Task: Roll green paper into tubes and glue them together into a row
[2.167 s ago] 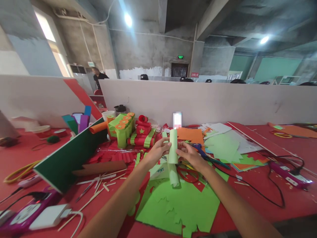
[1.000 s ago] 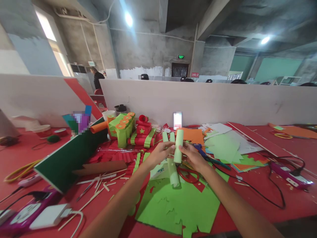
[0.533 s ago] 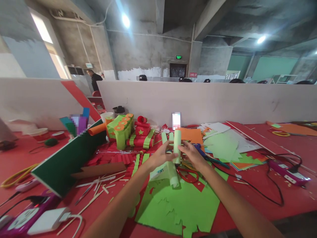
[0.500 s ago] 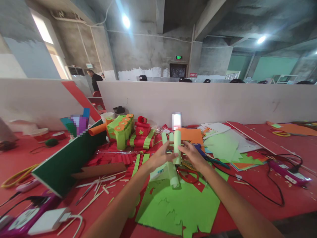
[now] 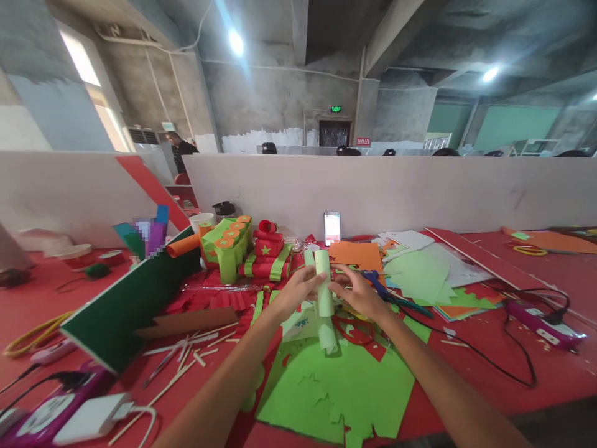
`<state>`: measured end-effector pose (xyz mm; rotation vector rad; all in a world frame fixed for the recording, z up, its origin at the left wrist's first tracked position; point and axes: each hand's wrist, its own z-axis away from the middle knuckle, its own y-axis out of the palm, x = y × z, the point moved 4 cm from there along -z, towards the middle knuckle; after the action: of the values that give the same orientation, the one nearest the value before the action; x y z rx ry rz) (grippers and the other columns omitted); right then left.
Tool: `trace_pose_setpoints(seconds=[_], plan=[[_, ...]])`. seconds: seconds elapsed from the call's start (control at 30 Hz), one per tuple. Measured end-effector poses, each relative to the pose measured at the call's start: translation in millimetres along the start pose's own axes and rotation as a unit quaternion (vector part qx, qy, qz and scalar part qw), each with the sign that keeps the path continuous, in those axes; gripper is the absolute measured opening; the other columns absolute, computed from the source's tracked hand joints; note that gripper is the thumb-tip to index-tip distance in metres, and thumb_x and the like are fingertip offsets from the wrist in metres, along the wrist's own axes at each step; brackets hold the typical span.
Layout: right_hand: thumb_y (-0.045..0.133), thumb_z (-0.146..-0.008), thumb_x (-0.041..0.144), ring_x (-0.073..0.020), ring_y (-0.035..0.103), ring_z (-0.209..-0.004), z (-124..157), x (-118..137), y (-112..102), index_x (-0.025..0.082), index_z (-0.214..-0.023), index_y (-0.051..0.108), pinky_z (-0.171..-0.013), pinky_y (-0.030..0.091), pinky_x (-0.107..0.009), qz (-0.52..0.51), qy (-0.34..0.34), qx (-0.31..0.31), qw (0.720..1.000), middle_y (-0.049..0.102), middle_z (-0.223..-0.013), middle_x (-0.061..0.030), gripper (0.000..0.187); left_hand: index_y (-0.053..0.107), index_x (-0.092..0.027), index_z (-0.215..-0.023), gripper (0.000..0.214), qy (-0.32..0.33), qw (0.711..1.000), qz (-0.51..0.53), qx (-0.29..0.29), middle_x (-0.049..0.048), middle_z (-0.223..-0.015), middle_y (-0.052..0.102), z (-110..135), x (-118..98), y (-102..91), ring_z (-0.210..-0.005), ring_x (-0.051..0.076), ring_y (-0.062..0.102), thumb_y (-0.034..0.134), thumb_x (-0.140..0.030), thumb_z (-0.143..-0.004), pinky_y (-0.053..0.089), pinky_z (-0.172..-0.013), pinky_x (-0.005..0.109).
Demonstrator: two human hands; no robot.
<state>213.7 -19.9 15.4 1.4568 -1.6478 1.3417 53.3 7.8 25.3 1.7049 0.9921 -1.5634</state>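
A pale green paper roll (image 5: 323, 267) stands almost upright between my hands. My left hand (image 5: 298, 289) grips its left side, the thumb across the front. From the right, my right hand (image 5: 361, 294) touches the roll with bent fingers; the fingertips at the far side are hidden. Another pale green paper roll (image 5: 328, 339) lies just below and behind, partly covered by the held one. Under my forearms spreads a bright green sheet (image 5: 336, 386) with jagged cuts. Red-handled scissors (image 5: 357, 331) lie near my right hand.
Green and orange paper tubes (image 5: 227, 261) and red rolls with green bands (image 5: 265, 267) stand left of centre. A dark green board (image 5: 130, 305) leans at left. A glue gun (image 5: 375, 283), paper scraps (image 5: 420, 274) and a power strip (image 5: 543, 326) lie right. A phone (image 5: 333, 228) stands behind.
The held roll has shifted slightly left and down, and now covers more of the rolls behind it. My right hand has moved left along with it.
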Motion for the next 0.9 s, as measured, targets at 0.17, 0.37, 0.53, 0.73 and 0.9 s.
trace_pose_setpoints(seconds=[0.17, 0.37, 0.53, 0.73, 0.9], plan=[[0.058, -0.084, 0.049, -0.0214, 0.065, -0.080, -7.0, -16.4, -50.4, 0.023, -0.112, 0.054, -0.069, 0.049, -0.031, 0.120, 0.015, -0.131, 0.984, 0.066, -0.084, -0.0029, 0.039, 0.063, -0.016, -0.095, 0.040, -0.023, 0.994, 0.030, -0.102, 0.0014, -0.079, 0.059, -6.6, 0.8, -27.7, -0.062, 0.010, 0.053, 0.071, -0.048, -0.072, 0.046, -0.062, 0.023], [0.063, -0.078, 0.048, -0.0216, 0.062, -0.071, -2.4, -55.1, -110.1, 0.022, -0.082, 0.055, -0.062, 0.039, -0.029, 0.387, 0.160, -0.177, 0.891, 0.067, -0.077, -0.0043, 0.028, 0.062, -0.016, -0.094, 0.040, -0.026, 0.982, 0.091, -0.164, 0.0025, -0.081, 0.062, -13.1, 9.8, -51.3, -0.063, 0.012, 0.058, 0.073, -0.045, -0.069, 0.047, -0.057, 0.022], [0.063, -0.076, 0.055, -0.0209, 0.060, -0.064, 5.2, -79.5, -122.5, 0.021, -0.070, 0.057, -0.056, 0.034, -0.027, 0.403, 0.225, -0.112, 0.880, 0.066, -0.068, -0.0044, 0.035, 0.062, -0.016, -0.097, 0.043, -0.032, 0.981, 0.090, -0.167, 0.0040, -0.086, 0.064, -16.4, 15.8, -54.2, -0.066, 0.013, 0.061, 0.072, -0.047, -0.070, 0.049, -0.057, 0.022], [0.059, -0.080, 0.050, -0.0161, 0.050, -0.050, 4.5, -85.6, -121.6, 0.020, -0.052, 0.052, -0.053, 0.031, -0.026, 0.371, 0.216, -0.050, 0.902, 0.054, -0.048, 0.0002, 0.041, 0.062, -0.015, -0.100, 0.049, -0.034, 0.985, 0.067, -0.153, 0.0045, -0.081, 0.064, -14.1, 13.7, -51.9, -0.066, 0.016, 0.062, 0.073, -0.049, -0.066, 0.048, -0.058, 0.025], [0.053, -0.084, 0.049, -0.0150, 0.048, -0.049, 4.2, -83.2, -125.2, 0.020, -0.055, 0.051, -0.053, 0.030, -0.026, 0.347, 0.205, -0.053, 0.913, 0.052, -0.048, 0.0014, 0.041, 0.062, -0.013, -0.095, 0.050, -0.031, 0.986, 0.052, -0.154, 0.0028, -0.074, 0.062, -11.7, 11.2, -50.3, -0.064, 0.016, 0.060, 0.075, -0.050, -0.063, 0.047, -0.058, 0.025]])
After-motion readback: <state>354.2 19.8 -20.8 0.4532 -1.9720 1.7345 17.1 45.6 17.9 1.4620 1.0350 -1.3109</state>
